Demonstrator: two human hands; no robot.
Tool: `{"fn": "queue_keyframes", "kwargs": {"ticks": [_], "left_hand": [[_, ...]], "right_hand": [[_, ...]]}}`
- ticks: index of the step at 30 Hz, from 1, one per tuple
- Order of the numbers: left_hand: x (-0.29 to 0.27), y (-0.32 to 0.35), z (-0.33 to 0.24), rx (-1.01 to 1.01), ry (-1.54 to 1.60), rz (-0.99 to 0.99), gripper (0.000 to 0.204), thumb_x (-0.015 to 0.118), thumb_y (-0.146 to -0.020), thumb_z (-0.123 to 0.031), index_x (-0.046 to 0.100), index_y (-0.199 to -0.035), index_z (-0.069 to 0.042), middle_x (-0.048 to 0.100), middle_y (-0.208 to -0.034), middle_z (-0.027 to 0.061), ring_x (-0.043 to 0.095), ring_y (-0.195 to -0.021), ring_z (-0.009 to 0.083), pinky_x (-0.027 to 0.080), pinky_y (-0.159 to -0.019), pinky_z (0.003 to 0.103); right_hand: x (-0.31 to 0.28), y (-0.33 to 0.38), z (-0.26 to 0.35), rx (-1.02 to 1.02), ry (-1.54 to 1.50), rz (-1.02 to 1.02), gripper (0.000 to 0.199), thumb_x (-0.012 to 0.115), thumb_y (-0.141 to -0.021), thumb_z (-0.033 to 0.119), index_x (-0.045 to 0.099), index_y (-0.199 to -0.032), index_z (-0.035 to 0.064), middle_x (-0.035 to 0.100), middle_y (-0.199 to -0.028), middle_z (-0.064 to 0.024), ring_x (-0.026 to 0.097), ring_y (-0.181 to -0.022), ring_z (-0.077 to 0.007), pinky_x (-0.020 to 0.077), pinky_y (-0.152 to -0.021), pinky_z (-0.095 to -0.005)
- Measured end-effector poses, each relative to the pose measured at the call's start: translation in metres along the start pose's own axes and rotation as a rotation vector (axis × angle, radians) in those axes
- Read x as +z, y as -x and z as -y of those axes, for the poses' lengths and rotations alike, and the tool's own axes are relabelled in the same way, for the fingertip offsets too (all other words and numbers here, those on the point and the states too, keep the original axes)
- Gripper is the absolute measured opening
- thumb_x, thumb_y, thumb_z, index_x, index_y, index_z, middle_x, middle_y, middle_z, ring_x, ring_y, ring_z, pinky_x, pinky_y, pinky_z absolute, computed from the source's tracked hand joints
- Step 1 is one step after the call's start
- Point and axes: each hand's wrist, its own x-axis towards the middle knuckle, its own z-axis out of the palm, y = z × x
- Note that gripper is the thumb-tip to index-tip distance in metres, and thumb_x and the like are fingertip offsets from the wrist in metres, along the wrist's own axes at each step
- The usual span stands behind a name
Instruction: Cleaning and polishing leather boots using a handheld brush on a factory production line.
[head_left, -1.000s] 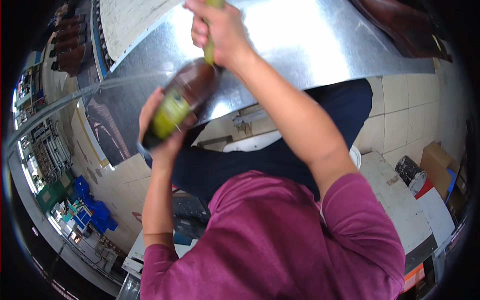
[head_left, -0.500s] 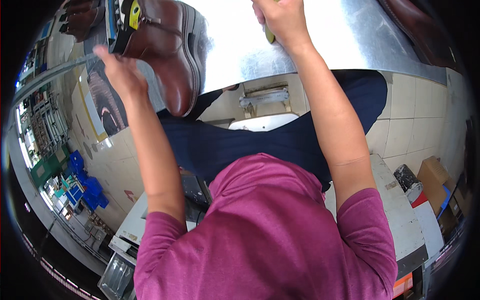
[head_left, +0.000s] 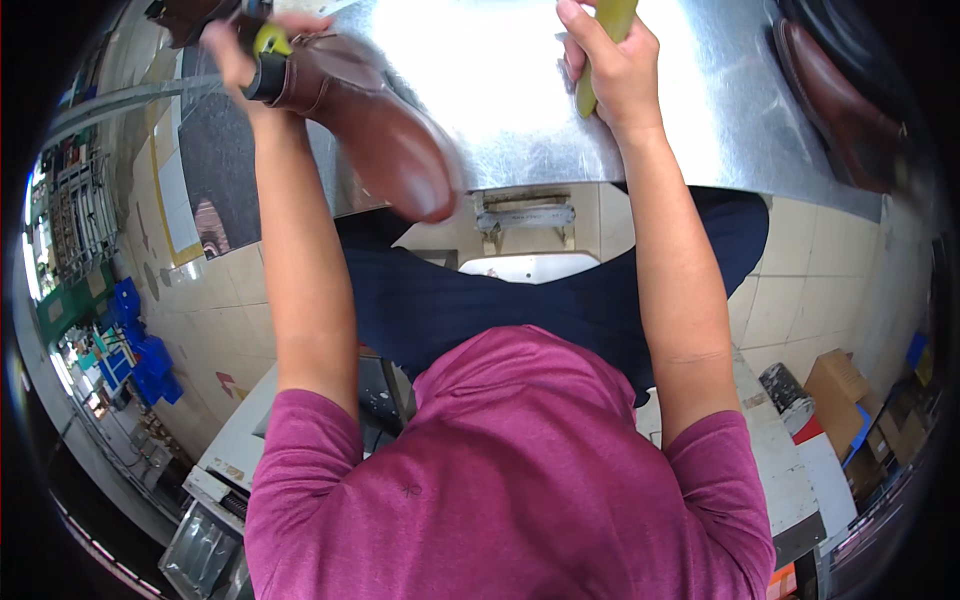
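Observation:
A brown leather ankle boot [head_left: 385,140], blurred by motion, tilts over the metal table's left part, its toe toward me past the near edge. My left hand [head_left: 240,78] is closed around the boot's upper end, beside a yellow-green tag [head_left: 271,40]; the fingers show in part behind the shaft. My right hand [head_left: 627,85] grips a long olive-green flat tool [head_left: 612,22] whose kind I cannot make out. One end of it sticks out below the fist, and its other end runs out of the picture.
The shiny metal table [head_left: 490,100] spans the top. Another brown shoe [head_left: 822,90] lies at its right end beside a black item [head_left: 855,40]. More brown footwear [head_left: 190,18] shows at the far left. Blue bins [head_left: 150,350] stand left on the floor, cardboard boxes [head_left: 838,378] to the right.
My left hand was empty beside the boot and now holds it; the boot has been lifted and swung rightward. My right hand has moved right and nearer, showing more of the olive-green tool.

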Motion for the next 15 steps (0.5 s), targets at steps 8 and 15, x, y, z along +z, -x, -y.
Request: {"fn": "queue_keyframes", "kwargs": {"ticks": [8,15], "left_hand": [[0.010,0.159,-0.024,0.138,-0.558,-0.562,0.042,0.072,-0.093,-0.036,0.066,-0.113,0.000,0.071,-0.101,0.0074,0.067,-0.096,0.0190,0.053,-0.088,0.035],[0.018,0.171,-0.071,-0.069,-0.184,-0.377,0.050,0.093,-0.070,-0.020,0.070,-0.109,0.002,0.075,-0.097,0.0064,0.067,-0.089,0.0125,0.054,-0.084,0.032]], "right_hand": [[-0.004,-0.008,-0.039,-0.018,-0.092,-0.119,0.028,0.063,-0.099,0.019,0.058,-0.122,0.0032,0.041,-0.063,0.0054,0.041,-0.050,-0.0075,0.0375,-0.047,-0.0249],[-0.028,-0.001,-0.025,-0.063,0.027,0.058,0.027,0.059,-0.104,0.018,0.059,-0.125,0.0007,0.041,-0.061,0.0038,0.037,-0.049,-0.0060,0.0365,-0.045,-0.0237]]}}
